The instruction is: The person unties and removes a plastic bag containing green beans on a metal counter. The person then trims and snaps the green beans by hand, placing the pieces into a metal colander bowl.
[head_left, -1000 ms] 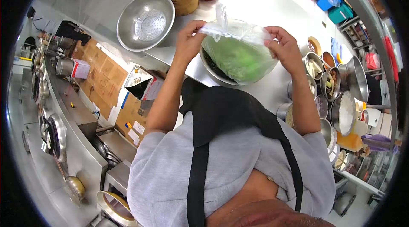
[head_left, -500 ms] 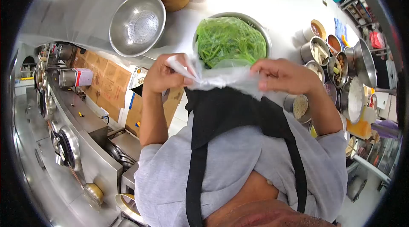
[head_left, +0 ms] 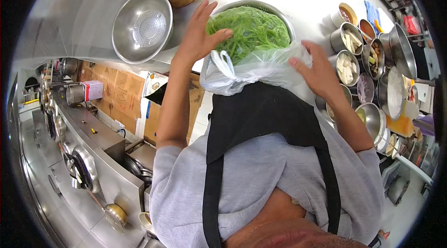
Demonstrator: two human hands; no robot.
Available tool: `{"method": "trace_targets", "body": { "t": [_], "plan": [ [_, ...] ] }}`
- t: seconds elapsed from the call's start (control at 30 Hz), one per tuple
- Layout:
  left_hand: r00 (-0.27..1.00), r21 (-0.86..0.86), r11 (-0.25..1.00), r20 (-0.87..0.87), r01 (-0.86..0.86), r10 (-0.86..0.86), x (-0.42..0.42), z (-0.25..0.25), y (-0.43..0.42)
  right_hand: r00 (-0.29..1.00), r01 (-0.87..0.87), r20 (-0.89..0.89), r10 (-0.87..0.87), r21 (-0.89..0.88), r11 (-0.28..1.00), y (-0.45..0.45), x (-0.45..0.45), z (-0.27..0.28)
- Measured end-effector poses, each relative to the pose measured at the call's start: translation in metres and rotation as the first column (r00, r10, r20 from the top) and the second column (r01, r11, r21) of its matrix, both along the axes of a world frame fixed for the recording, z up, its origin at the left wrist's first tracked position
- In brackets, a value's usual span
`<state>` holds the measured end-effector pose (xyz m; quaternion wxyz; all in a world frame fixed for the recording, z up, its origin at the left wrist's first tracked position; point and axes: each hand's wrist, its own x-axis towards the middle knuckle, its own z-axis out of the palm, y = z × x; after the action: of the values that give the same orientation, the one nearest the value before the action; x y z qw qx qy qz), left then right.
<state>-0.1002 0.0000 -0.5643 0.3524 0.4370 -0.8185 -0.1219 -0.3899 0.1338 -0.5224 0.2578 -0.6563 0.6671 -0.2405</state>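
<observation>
Head view: Beside a colander (head_left: 283, 14) of greens (head_left: 247, 31), left hand (head_left: 198, 36) spread, empty; right hand (head_left: 319, 69) half-curled, hold on bag (head_left: 253, 72) unclear.

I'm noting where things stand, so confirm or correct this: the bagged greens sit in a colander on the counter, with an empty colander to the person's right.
Wrong side: the empty colander is to the person's left, as the head view shows. The bagged greens do sit in another colander on the counter.

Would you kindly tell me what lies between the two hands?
The head view shows a plastic bag holding greens, set in a metal bowl.
</observation>
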Motion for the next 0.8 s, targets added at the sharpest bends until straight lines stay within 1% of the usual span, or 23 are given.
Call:
{"method": "trace_targets", "body": {
  "t": [0.03, 0.07, 0.1, 0.13, 0.17, 0.2, 0.27, 0.3, 0.33, 0.37, 0.43, 0.47, 0.53, 0.6, 0.63, 0.7, 0.73, 0.77, 0.8],
  "plan": [
    [0.999, 0.110, 0.994, -0.028, 0.027, -0.025, -0.005, -0.021, -0.015, 0.998, 0.003, -0.061, 0.002, 0.091, 0.996, 0.005, -0.002, -0.010],
    [0.997, 0.215, 0.975, -0.056, 0.054, -0.043, -0.007, -0.048, -0.030, 1.000, 0.013, 0.011, -0.017, 0.296, 0.955, 0.009, -0.007, -0.026],
    [0.995, 0.317, 0.945, -0.084, 0.083, -0.060, -0.011, -0.054, -0.035, 0.985, -0.019, 0.163, -0.050, 0.392, 0.920, 0.009, -0.006, -0.034],
    [0.990, 0.373, 0.926, -0.144, 0.055, -0.001, -0.012, -0.059, -0.036, 0.945, -0.065, 0.310, -0.099, 0.477, 0.876, 0.010, -0.004, -0.039],
    [0.979, 0.430, 0.902, -0.197, 0.034, 0.057, -0.015, -0.056, -0.033, 0.880, -0.123, 0.445, -0.165, 0.549, 0.826, 0.011, 0.001, -0.042],
    [0.963, 0.487, 0.873, -0.244, 0.017, 0.117, -0.019, -0.053, -0.029, 0.782, -0.092, 0.552, -0.288, 0.560, 0.824, 0.002, 0.007, -0.045],
    [0.964, 0.402, 0.903, -0.141, -0.153, 0.226, -0.021, -0.073, -0.018, 0.653, 0.038, 0.603, -0.458, 0.578, 0.815, -0.018, 0.005, -0.031],
    [0.954, 0.346, 0.908, -0.096, -0.236, 0.285, -0.024, -0.073, -0.010, 0.531, 0.168, 0.678, -0.508, 0.503, 0.848, -0.027, 0.006, -0.038],
    [0.947, 0.246, 0.936, -0.141, -0.250, 0.290, -0.027, -0.076, 0.007, 0.399, 0.301, 0.749, -0.528, 0.437, 0.848, -0.035, 0.006, -0.048],
    [0.953, 0.313, 0.912, -0.060, -0.266, 0.298, -0.027, -0.072, 0.019, 0.464, 0.275, 0.733, -0.497, 0.414, 0.868, -0.043, 0.005, -0.056],
    [0.948, 0.268, 0.912, 0.032, -0.312, 0.315, -0.031, -0.060, 0.041, 0.588, 0.220, 0.689, -0.424, 0.367, 0.904, -0.053, 0.001, -0.070],
    [0.955, 0.161, 0.942, 0.072, -0.295, 0.287, -0.030, -0.053, 0.045, 0.704, 0.245, 0.611, -0.362, 0.269, 0.931, -0.055, 0.010, -0.073],
    [0.956, -0.053, 0.967, 0.143, -0.251, 0.256, -0.031, -0.043, 0.049, 0.878, 0.207, 0.405, -0.256, 0.161, 0.965, -0.052, 0.026, -0.065],
    [0.984, 0.094, 0.980, -0.026, -0.175, 0.178, -0.030, -0.051, 0.044, 0.979, 0.152, 0.129, -0.155, 0.034, 0.988, -0.053, 0.037, -0.065],
    [0.983, 0.159, 0.979, -0.112, -0.126, 0.144, -0.028, -0.055, 0.042, 0.957, 0.188, 0.214, -0.198, 0.069, 0.980, -0.059, 0.030, -0.083],
    [0.955, 0.168, 0.972, -0.217, -0.166, 0.200, -0.025, -0.056, 0.040, 0.882, 0.251, 0.374, -0.287, 0.143, 0.957, -0.078, 0.019, -0.088],
    [0.935, 0.171, 0.968, -0.271, -0.186, 0.227, -0.023, -0.056, 0.036, 0.640, 0.447, 0.581, -0.503, 0.251, 0.859, -0.078, 0.015, -0.089],
    [0.898, 0.279, 0.936, -0.321, -0.213, 0.300, -0.017, -0.056, 0.034, 0.447, 0.435, 0.768, -0.459, 0.261, 0.861, -0.083, 0.007, -0.079],
    [0.855, 0.386, 0.894, -0.361, -0.228, 0.373, -0.008, -0.055, 0.030, 0.217, 0.422, 0.896, -0.387, 0.271, 0.865, -0.090, -0.006, -0.074]
  ]
}}
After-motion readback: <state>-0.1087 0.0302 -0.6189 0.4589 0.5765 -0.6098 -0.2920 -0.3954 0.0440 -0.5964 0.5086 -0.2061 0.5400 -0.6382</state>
